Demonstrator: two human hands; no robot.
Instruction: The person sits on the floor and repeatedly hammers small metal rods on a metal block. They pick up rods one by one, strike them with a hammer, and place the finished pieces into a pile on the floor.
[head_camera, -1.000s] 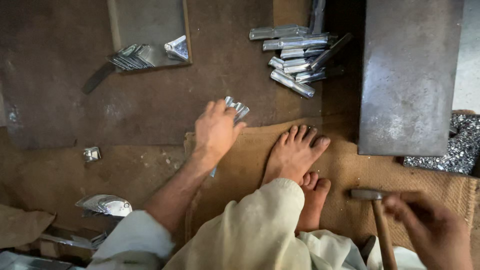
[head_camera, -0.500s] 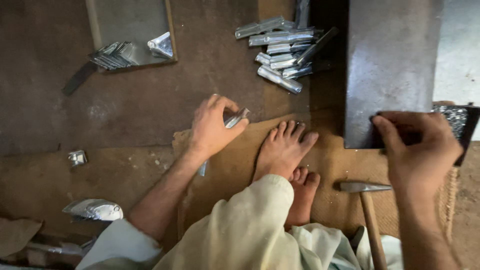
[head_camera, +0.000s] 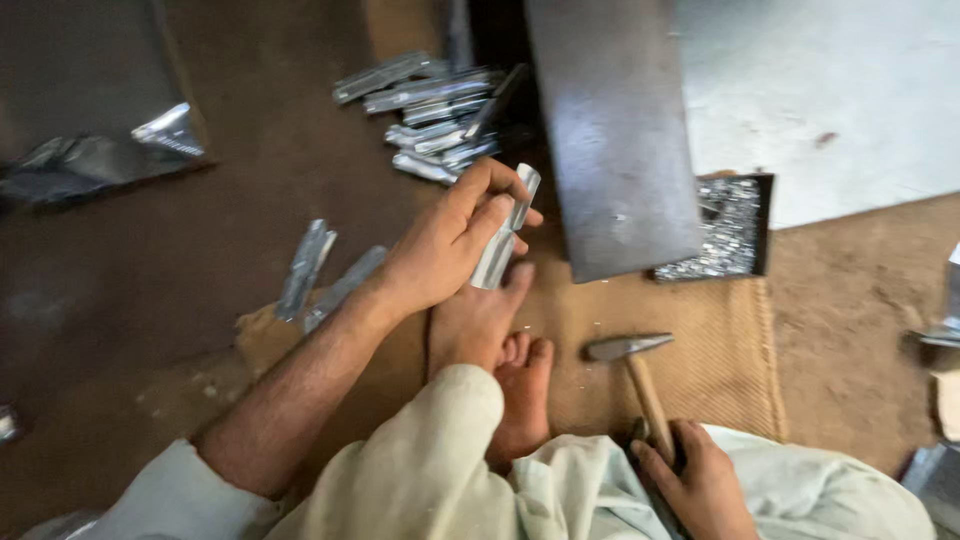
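My left hand (head_camera: 455, 240) is closed around a shiny folded metal strip (head_camera: 503, 232), held above my bare feet (head_camera: 490, 340) on the burlap mat (head_camera: 700, 360). My right hand (head_camera: 695, 480) grips the wooden handle of a small hammer (head_camera: 632, 372), whose steel head lies on the mat near my lap. A dark steel plate (head_camera: 610, 130) stands just right of the strip.
A pile of similar metal strips (head_camera: 430, 110) lies at the far side of the floor. Two loose strips (head_camera: 320, 270) rest to the left. An open box of small shiny nails (head_camera: 730, 225) sits behind the plate. More sheet metal (head_camera: 100, 155) lies at the far left.
My left hand lifted a strip off the floor and raised it over my foot. My right hand left the nail box and took the hammer's handle. The view swung right.
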